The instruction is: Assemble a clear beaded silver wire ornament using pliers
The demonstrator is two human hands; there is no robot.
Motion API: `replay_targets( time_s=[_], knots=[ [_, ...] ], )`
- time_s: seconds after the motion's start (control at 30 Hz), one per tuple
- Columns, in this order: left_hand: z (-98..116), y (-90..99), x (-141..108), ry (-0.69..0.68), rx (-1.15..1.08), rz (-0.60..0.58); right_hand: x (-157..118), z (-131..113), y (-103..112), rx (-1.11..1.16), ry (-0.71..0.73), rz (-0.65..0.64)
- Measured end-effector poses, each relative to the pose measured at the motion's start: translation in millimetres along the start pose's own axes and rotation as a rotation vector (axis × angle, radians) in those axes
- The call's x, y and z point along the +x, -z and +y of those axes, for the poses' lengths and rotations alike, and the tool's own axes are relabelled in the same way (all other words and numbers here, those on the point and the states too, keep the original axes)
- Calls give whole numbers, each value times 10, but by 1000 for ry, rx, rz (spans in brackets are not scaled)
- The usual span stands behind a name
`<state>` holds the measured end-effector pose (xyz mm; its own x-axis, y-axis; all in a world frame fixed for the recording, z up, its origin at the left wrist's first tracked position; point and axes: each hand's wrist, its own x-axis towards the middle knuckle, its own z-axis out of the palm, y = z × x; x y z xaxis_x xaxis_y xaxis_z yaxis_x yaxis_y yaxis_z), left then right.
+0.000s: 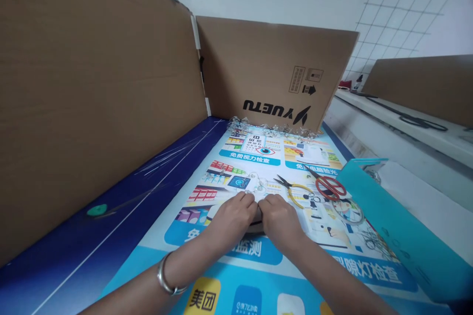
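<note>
This is a room with a white wall, and white tiles (pixel 399 15) with dark lines are on the upper right side. Two big brown cardboard panels (pixel 92 98) stand up at the left and in the front, and the front one has the black print "YUETU" on it, upside down. On the right side there is a white ledge (pixel 391 118) with a black cable (pixel 417 120) lying on it, and another cardboard panel stands behind this cable.

A large printed poster (pixel 251 251) lies flat, with a dark blue margin at the left and pictures of eye tests and Chinese words on it. Both hands are near the middle of this poster. The left hand (pixel 232 216), with a silver bangle (pixel 166 273) on the wrist, and the right hand (pixel 281 219) come close together, almost touching. Their fingers (pixel 244 202) are bent and closed over a small dark object (pixel 255 224), which is mostly hidden between the hands, so I cannot tell what it is.

Just beside the right hand lie yellow-handled pliers (pixel 293 193), and further right are red-handled scissors (pixel 328 187). A teal folder (pixel 402 216) lies at the right edge of the poster. Crumpled clear plastic (pixel 273 129) lies along the foot of the front panel.
</note>
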<state>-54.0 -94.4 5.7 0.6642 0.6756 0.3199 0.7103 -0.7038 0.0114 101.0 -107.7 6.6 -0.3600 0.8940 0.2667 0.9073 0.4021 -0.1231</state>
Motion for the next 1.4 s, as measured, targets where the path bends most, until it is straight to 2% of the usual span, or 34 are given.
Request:
replay_targets(
  time_s=[0.27,0.47,0.6,0.8,1.03,1.2,1.4],
  knots=[
    [-158,-176,48,173,-231,152,136,87,-135,275,-55,132],
    [-225,-209,132,337,-625,198,211,133,-133,585,-174,143],
    [-269,-243,162,448,-862,188,238,149,-147,801,-276,104],
    [-280,-314,164,600,-1252,101,244,148,-192,1087,-375,39],
    [-269,-316,162,619,-1331,107,257,129,-207,1238,-439,58],
    [-261,-350,154,622,-1366,95,271,108,-207,1286,-468,83],
    [-210,-304,147,632,-1400,89,264,84,-177,1321,-500,94]
  ],
)
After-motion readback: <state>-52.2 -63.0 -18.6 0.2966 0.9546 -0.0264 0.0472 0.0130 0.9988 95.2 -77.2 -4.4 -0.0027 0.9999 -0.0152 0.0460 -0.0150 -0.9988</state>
